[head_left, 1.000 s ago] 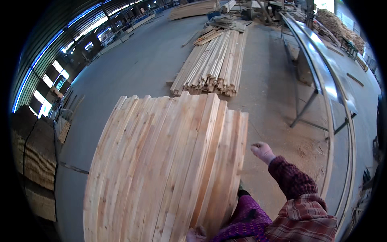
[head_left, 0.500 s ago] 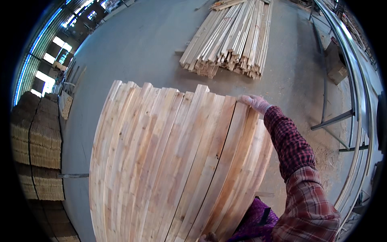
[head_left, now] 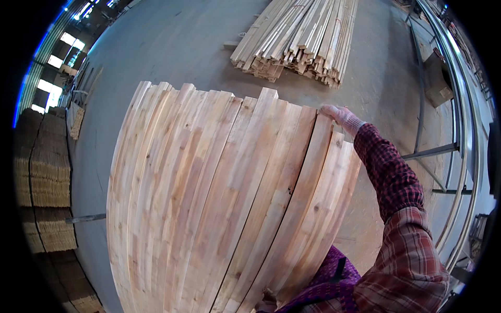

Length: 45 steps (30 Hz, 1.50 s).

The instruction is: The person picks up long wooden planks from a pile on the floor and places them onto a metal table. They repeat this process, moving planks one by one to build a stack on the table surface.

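Right hand [head_left: 340, 117], with a pale knitted cuff at the wrist: at the far end of a long, pale reddish wooden board [head_left: 312, 156], fingers bent over its end, gripping it. The thumb is hidden.

Board position: right-hand part of a broad layer of pale, knotty wooden boards [head_left: 177, 182] laid side by side, far ends uneven. A dark narrow gap runs along the board's left edge.

Left hand [head_left: 268, 301]: at the near part of the layer, dim and partly cut off; cannot tell whether it holds anything.

Clothing: dark red-and-black checked sleeve [head_left: 389, 172] on the right forearm, red plaid fabric [head_left: 409, 240] above it, purple patterned garment [head_left: 334, 274] close beside the layer.

Surroundings: loose bundle of thin pale timber strips [head_left: 305, 36] on the grey floor [head_left: 167, 41], beyond the layer and apart from it. Brown layered stacks [head_left: 49, 180] at left; long grey metal frame [head_left: 430, 151] at right.
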Motion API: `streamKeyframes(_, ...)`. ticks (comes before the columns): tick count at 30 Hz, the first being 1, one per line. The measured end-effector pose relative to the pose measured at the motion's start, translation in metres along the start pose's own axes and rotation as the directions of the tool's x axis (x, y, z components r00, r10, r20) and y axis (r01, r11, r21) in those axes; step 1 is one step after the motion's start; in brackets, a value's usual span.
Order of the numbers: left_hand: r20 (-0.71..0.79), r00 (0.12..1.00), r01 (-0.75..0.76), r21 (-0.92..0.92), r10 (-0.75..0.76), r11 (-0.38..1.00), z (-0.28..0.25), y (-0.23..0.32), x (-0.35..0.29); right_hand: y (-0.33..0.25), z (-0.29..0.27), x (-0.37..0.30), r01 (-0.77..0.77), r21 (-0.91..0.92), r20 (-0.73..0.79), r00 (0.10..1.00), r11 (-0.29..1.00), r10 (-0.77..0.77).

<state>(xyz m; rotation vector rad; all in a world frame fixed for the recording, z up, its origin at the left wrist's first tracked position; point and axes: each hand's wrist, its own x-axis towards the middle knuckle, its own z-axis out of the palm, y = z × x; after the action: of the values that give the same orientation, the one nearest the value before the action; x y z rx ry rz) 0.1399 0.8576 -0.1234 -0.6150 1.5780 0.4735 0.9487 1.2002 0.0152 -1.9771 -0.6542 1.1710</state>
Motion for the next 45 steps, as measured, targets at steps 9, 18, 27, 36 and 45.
streamKeyframes(9,0.148,0.978,-0.178,0.234,0.146,0.956,0.004,0.000,0.009,0.004,0.031,0.001,-0.020,-0.299,-0.444,0.888,0.954,-0.121)
streamKeyframes(18,0.230,0.925,-0.308,0.921,0.304,0.240,0.028,0.002,-0.039,0.097,0.044,-0.178,0.094,-0.081,-0.504,0.855,0.992,-0.122)
streamKeyframes(27,0.504,0.852,-0.524,0.814,0.144,0.250,-0.083,-0.005,-0.060,0.348,0.106,-0.540,-0.308,-0.274,-0.658,0.751,0.911,0.056)
streamKeyframes(36,0.340,0.931,-0.364,0.855,0.131,0.368,-0.197,0.034,-0.026,0.452,0.219,-0.839,-0.411,-0.065,-0.612,0.736,0.909,0.289)
streamKeyframes(45,0.492,0.827,-0.524,0.850,0.272,0.058,-0.241,-0.012,-0.066,0.678,0.259,-0.969,-0.079,0.297,-0.719,0.638,0.952,0.277)
